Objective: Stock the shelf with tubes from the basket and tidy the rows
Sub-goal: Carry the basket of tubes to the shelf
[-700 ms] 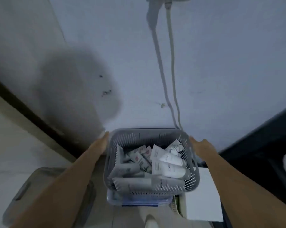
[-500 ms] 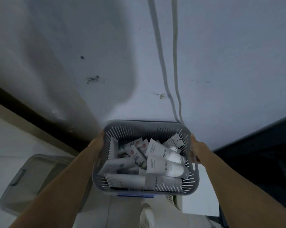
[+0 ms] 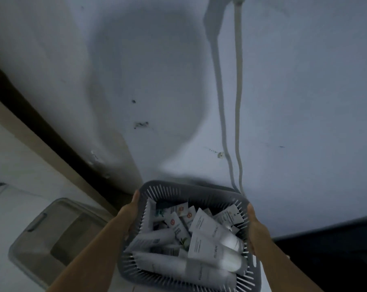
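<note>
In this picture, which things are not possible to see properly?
Head view:
- Shelf: not in frame.
- Fingers of left hand and right hand: hidden behind the basket.
- Print on the tubes: blurred and dim.
- Cables: upper ends cut off by the top edge.

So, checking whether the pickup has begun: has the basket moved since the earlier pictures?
Yes. The basket has risen toward the camera, looming larger against the lidded bin on the floor.
</note>
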